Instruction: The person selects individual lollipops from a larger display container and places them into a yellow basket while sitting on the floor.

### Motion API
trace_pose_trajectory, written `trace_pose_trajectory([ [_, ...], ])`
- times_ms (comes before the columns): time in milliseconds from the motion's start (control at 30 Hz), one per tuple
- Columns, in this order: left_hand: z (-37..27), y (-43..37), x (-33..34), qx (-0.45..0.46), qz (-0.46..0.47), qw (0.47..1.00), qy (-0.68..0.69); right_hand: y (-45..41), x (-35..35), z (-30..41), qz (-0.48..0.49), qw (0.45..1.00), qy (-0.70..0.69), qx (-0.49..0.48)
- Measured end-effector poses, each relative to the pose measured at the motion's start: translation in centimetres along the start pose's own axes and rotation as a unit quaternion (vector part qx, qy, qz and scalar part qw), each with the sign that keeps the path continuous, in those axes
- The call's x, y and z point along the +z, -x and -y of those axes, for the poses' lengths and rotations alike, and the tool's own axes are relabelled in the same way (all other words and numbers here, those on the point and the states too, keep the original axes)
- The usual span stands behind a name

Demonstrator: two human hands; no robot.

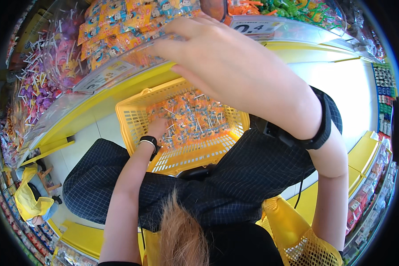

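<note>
A yellow plastic shopping basket stands on the floor before me, with many orange-wrapped lollipops inside. My left hand reaches into the basket's left side among the lollipops; its fingertips are hard to see, so its grip cannot be told. Above the basket, my right hand is at the front edge of a clear shelf bin. That bin holds rows of packets in orange and blue wrapping. The right fingers bend over the rim, and their tips are partly hidden.
Purple and pink lollipops fill a bin at the left. Green candies lie in a bin at the upper right. Yellow shelf edges run close to the basket. A person in a yellow mesh vest is at the lower left, by a wooden stool.
</note>
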State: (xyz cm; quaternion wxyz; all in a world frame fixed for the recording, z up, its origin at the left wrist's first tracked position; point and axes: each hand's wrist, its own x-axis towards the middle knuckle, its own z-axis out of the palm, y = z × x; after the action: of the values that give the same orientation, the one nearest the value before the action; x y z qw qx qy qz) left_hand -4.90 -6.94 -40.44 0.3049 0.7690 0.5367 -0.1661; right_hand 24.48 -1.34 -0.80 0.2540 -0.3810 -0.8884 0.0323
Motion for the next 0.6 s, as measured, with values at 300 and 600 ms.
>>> trace_pose_trajectory([
  [300,-4.8,6.1,-13.3,0.162,0.027,0.986,0.039,-0.6,0.0,0.4,0.013,1.0,-0.028,0.004],
  [600,-14.9,16.2,-30.2,0.242,0.021,0.924,0.296,-2.2,-0.8,2.0,-0.121,0.986,-0.114,0.016],
])
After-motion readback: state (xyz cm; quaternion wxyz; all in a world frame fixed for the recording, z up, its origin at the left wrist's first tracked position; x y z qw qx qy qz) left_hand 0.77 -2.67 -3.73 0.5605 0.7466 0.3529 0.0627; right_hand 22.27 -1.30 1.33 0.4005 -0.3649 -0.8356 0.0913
